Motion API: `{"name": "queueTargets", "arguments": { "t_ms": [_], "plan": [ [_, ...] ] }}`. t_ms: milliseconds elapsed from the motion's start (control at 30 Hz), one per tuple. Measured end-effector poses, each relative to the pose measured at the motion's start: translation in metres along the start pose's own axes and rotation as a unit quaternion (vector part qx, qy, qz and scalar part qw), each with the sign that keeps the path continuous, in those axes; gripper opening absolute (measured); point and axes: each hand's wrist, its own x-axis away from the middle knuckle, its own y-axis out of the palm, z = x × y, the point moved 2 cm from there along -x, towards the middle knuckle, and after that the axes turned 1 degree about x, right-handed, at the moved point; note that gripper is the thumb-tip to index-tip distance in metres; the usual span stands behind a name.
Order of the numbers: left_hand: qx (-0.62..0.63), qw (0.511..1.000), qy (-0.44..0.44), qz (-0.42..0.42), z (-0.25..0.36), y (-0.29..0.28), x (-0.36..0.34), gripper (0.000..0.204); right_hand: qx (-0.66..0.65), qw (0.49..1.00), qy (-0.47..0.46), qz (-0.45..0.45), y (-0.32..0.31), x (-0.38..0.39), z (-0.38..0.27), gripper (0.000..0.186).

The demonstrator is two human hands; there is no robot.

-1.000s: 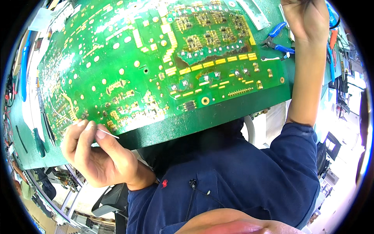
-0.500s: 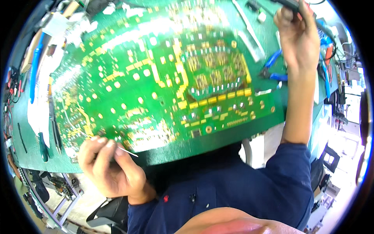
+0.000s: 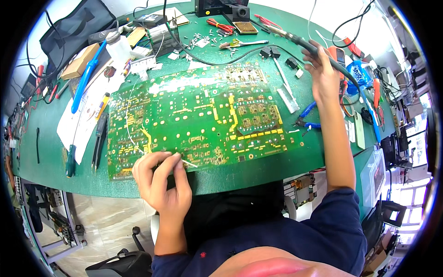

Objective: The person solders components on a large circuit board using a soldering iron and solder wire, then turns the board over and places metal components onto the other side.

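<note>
A large green circuit board (image 3: 177, 125) lies flat on the bench in front of me, crowded with gold pads and small parts. My left hand (image 3: 164, 184) is closed in a pinch at the board's near edge, on a thin white wire (image 3: 190, 163) whose end sticks out to the right of the fingertips. The wire also curves up over the board's left part. Raised beyond the board's right side, my right hand (image 3: 324, 76) is wrapped round the dark handle of a soldering iron (image 3: 295, 39). Its tip points to the upper left, away from the board.
Blue-handled cutters (image 3: 308, 118) and a clear plastic strip (image 3: 288, 99) lie right of the board. A screwdriver (image 3: 70, 161), tweezers (image 3: 98, 143) and white paper (image 3: 69, 124) are on the left. A brush (image 3: 242, 43), loose screws and a soldering-iron stand (image 3: 241, 14) are behind.
The view has tilted up and drawn back, showing the bench's far side. My left hand still pinches the white wire, and my right hand keeps hold of the soldering iron.
</note>
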Motion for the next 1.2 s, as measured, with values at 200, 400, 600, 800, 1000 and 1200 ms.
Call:
{"name": "queueTargets", "arguments": {
  "t_ms": [200, 400, 600, 800, 1000, 1200],
  "plan": [
    [0.016, 1.0, 0.023, 0.012, -0.003, 0.0, 0.0, 0.021, 0.02, 0.996, 0.077, -0.052, 0.023, -0.058, 0.011, 0.041],
    [0.004, 0.999, 0.033, 0.006, -0.002, -0.004, -0.001, 0.018, 0.099, 0.988, 0.076, -0.085, 0.06, -0.117, 0.036, 0.042],
    [0.017, 0.999, 0.038, 0.023, -0.005, -0.001, -0.001, 0.022, 0.12, 0.99, 0.046, -0.06, 0.08, -0.147, 0.072, 0.039],
    [0.02, 0.999, 0.028, 0.005, -0.004, -0.004, -0.002, 0.021, 0.195, 0.978, 0.013, -0.076, 0.106, -0.166, 0.102, 0.045],
    [0.022, 0.999, 0.027, -0.013, -0.002, -0.003, -0.003, 0.022, 0.309, 0.945, -0.097, -0.048, 0.101, -0.202, 0.139, 0.038],
    [0.003, 1.0, 0.025, 0.001, -0.006, -0.003, 0.0, 0.024, 0.302, 0.942, -0.032, -0.144, 0.115, -0.168, 0.119, 0.053]
  ]
}}
